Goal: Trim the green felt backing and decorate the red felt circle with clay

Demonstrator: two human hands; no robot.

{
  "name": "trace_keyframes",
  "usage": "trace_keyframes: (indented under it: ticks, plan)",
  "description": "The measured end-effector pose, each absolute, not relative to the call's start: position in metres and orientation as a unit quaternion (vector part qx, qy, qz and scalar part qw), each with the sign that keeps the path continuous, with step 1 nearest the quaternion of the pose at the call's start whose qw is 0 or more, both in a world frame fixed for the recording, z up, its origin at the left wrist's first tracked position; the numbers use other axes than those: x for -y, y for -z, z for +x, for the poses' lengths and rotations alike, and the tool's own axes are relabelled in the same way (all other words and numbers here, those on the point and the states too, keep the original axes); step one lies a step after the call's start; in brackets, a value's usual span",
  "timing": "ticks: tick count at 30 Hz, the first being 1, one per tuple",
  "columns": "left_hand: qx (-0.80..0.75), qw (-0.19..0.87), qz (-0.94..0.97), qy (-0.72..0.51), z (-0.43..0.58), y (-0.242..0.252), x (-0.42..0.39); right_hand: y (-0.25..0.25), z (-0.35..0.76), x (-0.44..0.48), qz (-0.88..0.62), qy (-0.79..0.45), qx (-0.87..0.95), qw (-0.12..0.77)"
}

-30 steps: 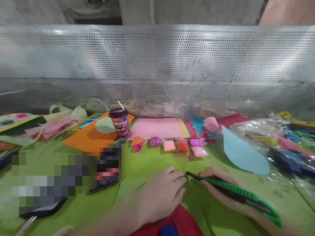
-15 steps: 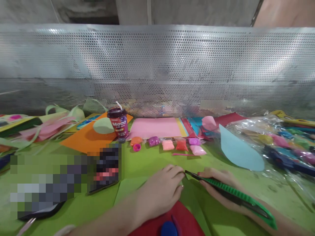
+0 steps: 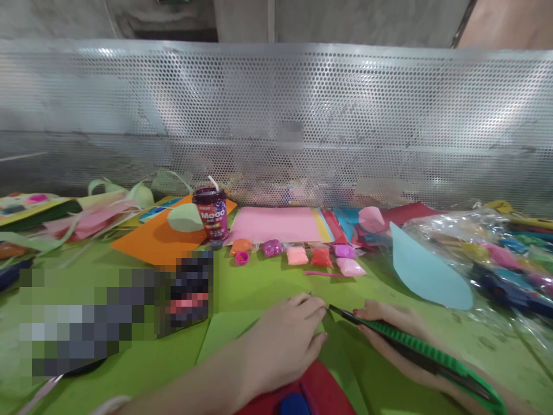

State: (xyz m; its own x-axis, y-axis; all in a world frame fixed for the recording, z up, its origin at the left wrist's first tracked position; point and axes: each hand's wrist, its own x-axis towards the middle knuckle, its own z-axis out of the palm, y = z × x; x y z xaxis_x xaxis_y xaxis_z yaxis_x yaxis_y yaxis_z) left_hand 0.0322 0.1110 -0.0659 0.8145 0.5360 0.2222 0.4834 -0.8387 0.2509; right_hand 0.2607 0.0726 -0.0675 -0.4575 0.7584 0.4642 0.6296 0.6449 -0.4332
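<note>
My left hand [image 3: 283, 334] lies across a light green sheet of paper [image 3: 227, 327], fingers bent and pressed together near its right edge; the fingertips are partly hidden. In my right hand [image 3: 393, 328] is a green utility knife [image 3: 423, 349], its dark tip pointing left, close to the left fingers. Whether the tip touches the paper I cannot tell. Below my left wrist a red rounded piece [image 3: 326, 395] carries a blue disc [image 3: 295, 404], cut off by the bottom of the view.
Small bags of coloured clay [image 3: 297, 255] lie beyond my hands, with a pink stick [image 3: 324, 274] in front. A drink cup [image 3: 211, 216] with a straw stands back left. Light blue paper [image 3: 427, 271] and clear plastic packaging [image 3: 458, 222] lie right. A perforated metal panel [image 3: 276, 92] rises behind.
The view has shifted slightly. My right hand and the knife sit a little lower and further right, and the gap between the knife tip and the left fingers is slightly wider.
</note>
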Motion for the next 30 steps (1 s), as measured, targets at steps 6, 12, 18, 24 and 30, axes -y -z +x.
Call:
trace_keyframes:
  ticks: [6, 12, 18, 24, 30]
  plan:
    - [-0.268, 0.1, 0.948, -0.138, 0.033, 0.065, -0.111, 0.069, 0.264, -0.07, -0.425, -0.1, 0.837, 0.329]
    - [-0.244, 0.102, 0.952, -0.152, 0.029, 0.064, -0.116, 0.074, 0.258, -0.07, -0.484, -0.071, 0.772, 0.406]
    - [-0.254, 0.069, 0.952, -0.154, 0.026, 0.068, -0.122, 0.074, 0.247, -0.079, -0.487, -0.068, 0.79, 0.366]
    - [-0.361, -0.026, 0.929, -0.081, 0.025, 0.062, -0.122, 0.059, 0.26, -0.07, -0.578, -0.11, 0.716, 0.375]
    - [-0.475, -0.065, 0.877, -0.027, 0.006, 0.05, -0.119, 0.042, 0.263, -0.063, -0.659, -0.232, 0.588, 0.407]
